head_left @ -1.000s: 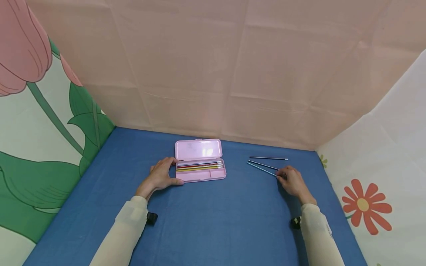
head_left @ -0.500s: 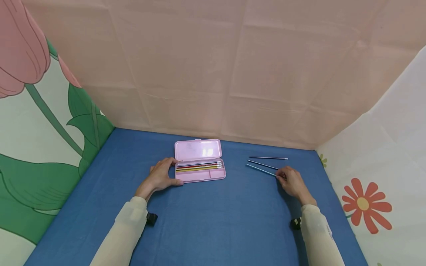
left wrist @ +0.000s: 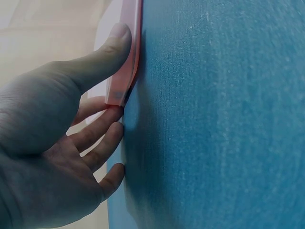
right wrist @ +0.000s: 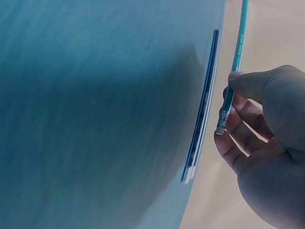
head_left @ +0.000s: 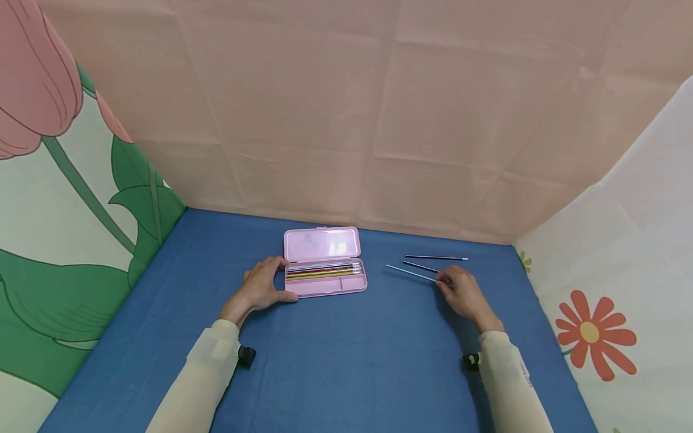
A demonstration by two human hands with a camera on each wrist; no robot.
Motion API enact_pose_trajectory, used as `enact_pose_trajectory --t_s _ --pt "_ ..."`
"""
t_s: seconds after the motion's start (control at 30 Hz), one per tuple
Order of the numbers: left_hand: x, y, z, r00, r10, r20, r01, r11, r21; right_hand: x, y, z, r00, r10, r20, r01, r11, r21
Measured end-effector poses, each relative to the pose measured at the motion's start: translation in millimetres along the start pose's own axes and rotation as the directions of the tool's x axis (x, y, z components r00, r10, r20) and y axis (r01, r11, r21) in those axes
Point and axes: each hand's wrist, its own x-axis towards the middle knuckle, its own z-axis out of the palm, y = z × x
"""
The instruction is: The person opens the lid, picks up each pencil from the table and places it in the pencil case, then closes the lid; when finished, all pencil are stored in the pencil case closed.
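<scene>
A pink pencil case [head_left: 326, 287] lies with its lid [head_left: 322, 243] folded back. Several pencils [head_left: 319, 272] lie side by side in its long compartment. My left hand [head_left: 261, 285] holds the case's left end, thumb along the front side and index finger at the back corner. In the left wrist view the thumb [left wrist: 114, 50] presses against the pink wall. A teal pencil [right wrist: 238, 52] is pinched near its eraser end by my right hand [head_left: 460, 291], its other end pointing left. Beneath it in the right wrist view, two dark pencils [right wrist: 202, 105] lie on the cloth.
A blue cloth [head_left: 346, 361] covers the table. Behind the case rises a beige fabric wall [head_left: 346, 120]. Printed panels stand at left and right, one with tulips [head_left: 38, 78], one with a red flower [head_left: 592, 334]. A dark pencil [head_left: 435, 257] lies near the back edge.
My right hand has moved a little left, carrying the teal pencil clear of the two dark ones, which stay put. The left hand and the case have kept their place.
</scene>
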Motion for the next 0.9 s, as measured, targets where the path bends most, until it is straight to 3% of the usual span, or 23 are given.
enact_pose_trajectory --t_s 0.7,0.9 --pt "-0.2 -0.1 -1.2 1.0 -0.004 0.002 0.004 1.0 -0.002 51 -65 29.8 0.986 -0.165 0.005 0.164 0.984 0.067" --pt "0.6 -0.4 0.0 1.0 -0.004 0.002 0.004 1.0 0.002 63 -82 38.2 0.984 -0.178 0.028 0.176 0.982 0.065"
